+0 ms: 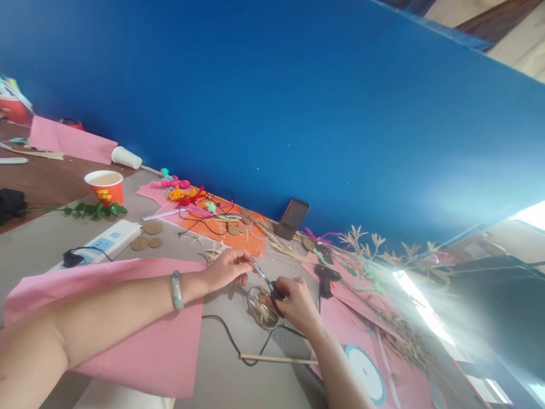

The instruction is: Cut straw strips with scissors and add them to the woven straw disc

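Note:
My right hand [296, 301] grips the black-handled scissors [277, 292], whose metal blades point up and left. The blade tips reach the fingertips of my left hand [232, 267]. The left thumb and fingers are pinched together; what they hold, if anything, is too small to make out. Just below the scissors stands a small round dish [263, 318] with pale dried pieces in it. More pale dried strips [212, 254] lie behind my left hand. Small pale scraps are scattered on the grey tabletop [221, 352] around the dish.
Pink paper [170, 363] lies under my left forearm. A power strip [108, 241] and a red paper cup [105, 187] stand left. A phone [293, 218] leans on the blue partition [272, 113]. A glue gun [327, 278], a black cable [225, 326] and dried stems [404, 335] lie around.

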Motion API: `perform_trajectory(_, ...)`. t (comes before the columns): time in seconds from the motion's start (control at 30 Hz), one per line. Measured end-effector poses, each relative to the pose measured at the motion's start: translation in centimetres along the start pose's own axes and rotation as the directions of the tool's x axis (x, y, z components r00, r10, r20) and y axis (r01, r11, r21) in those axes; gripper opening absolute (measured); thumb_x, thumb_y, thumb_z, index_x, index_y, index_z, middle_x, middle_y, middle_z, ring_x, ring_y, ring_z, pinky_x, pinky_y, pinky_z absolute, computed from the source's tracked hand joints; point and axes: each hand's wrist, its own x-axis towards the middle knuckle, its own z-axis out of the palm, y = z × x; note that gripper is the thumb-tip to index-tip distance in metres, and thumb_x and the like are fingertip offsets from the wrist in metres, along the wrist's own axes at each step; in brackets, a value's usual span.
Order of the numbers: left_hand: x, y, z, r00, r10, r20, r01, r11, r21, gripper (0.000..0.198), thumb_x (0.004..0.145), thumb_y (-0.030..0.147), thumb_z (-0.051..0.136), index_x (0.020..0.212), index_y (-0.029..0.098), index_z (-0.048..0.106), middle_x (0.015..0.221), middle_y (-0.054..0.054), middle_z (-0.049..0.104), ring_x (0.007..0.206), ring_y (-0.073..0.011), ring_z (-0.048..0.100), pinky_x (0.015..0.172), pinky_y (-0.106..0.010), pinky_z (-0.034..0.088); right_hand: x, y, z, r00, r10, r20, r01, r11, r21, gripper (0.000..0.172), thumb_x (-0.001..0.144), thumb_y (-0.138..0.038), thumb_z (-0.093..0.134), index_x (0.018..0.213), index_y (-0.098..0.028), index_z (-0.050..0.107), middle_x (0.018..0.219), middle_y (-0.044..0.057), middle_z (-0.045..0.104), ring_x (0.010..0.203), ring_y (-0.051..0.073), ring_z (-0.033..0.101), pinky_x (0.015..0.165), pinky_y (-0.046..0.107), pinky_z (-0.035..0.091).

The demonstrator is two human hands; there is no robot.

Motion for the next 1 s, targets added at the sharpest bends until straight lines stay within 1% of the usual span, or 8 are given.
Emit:
perform_trajectory(0.1,-0.05,-0.05,-0.09,1.000,0.017,0.017,-0.017,1.000,0.021,0.010,0.073,0.023,0.055,0.075,0.014,0.057,0.055,0.002,0.057,0.048,-0.0090,0.054,0.046,-0.019,0.034,-0.02,0.02,-0.05,1.000,0.023,0.005,-0.023,1.000,0.007,0.030,0.066,-0.038,0.063,0.051,-0.020,0.045,0.049,-0.002,0.050,0.061,0.015,0.040,0.061,0.024,0.032)
perform_trajectory(0.3,-0.11,-0.06,-0.10,0.999,0.036,0.016,-0.037,0.998,0.046,0.012,0.074,0.025,0.055,0.076,0.014,0.059,0.055,0.002,0.057,0.048,-0.0085,0.053,0.047,-0.019,0.034,-0.04,0.19,-0.04,0.999,0.044,0.006,-0.044,0.999,0.016,0.030,0.066,-0.039,0.063,0.050,-0.020,0.045,0.049,-0.001,0.048,0.063,0.016,0.041,0.059,0.024,0.032)
perform_trajectory(0.53,-0.07,-0.24,-0.11,0.999,0.039,0.019,-0.041,0.997,0.066,0.011,0.074,0.024,0.055,0.075,0.014,0.059,0.054,0.002,0.056,0.048,-0.0087,0.052,0.046,-0.019,0.033,0.00,0.31,-0.12,1.000,0.030,-0.003,-0.030,0.999,0.016,0.034,0.067,-0.039,0.064,0.049,-0.021,0.042,0.046,-0.002,0.045,0.062,0.016,0.041,0.058,0.024,0.032)
perform_trajectory(0.67,-0.05,-0.31,-0.12,0.999,0.043,0.013,-0.044,0.997,0.070,0.011,0.075,0.024,0.055,0.075,0.013,0.059,0.057,0.002,0.057,0.048,-0.0083,0.053,0.047,-0.019,0.034,-0.02,0.29,-0.16,0.999,0.036,0.000,-0.036,0.999,0.009,0.034,0.068,-0.039,0.063,0.048,-0.021,0.041,0.046,-0.002,0.044,0.062,0.016,0.042,0.058,0.024,0.032)
perform_trajectory(0.73,-0.06,-0.30,-0.11,0.999,0.041,0.013,-0.042,0.996,0.082,0.012,0.075,0.024,0.055,0.076,0.013,0.060,0.055,0.002,0.056,0.047,-0.0081,0.051,0.046,-0.019,0.033,-0.03,0.22,-0.20,0.999,0.048,0.006,-0.048,0.999,0.012,0.036,0.069,-0.040,0.062,0.048,-0.021,0.040,0.045,-0.002,0.044,0.064,0.017,0.042,0.059,0.024,0.032)
perform_trajectory(0.83,-0.12,-0.16,-0.10,0.999,0.038,0.020,-0.040,0.995,0.092,0.013,0.076,0.025,0.055,0.076,0.013,0.060,0.051,0.003,0.054,0.046,-0.0079,0.049,0.046,-0.019,0.032,0.00,0.11,-0.27,0.998,0.062,0.014,-0.062,0.998,0.026,0.036,0.069,-0.042,0.060,0.049,-0.021,0.039,0.047,-0.002,0.045,0.065,0.017,0.042,0.059,0.024,0.032)
perform_trajectory(1.0,-0.24,0.21,-0.04,0.999,0.040,0.013,-0.041,0.995,0.089,0.015,0.076,0.027,0.057,0.075,0.013,0.061,0.053,0.002,0.055,0.047,-0.0079,0.051,0.046,-0.019,0.033,0.13,0.42,0.05,0.998,0.056,0.003,-0.056,0.995,0.080,0.038,0.070,-0.043,0.060,0.048,-0.020,0.040,0.047,-0.002,0.044,0.062,0.015,0.041,0.056,0.023,0.032)
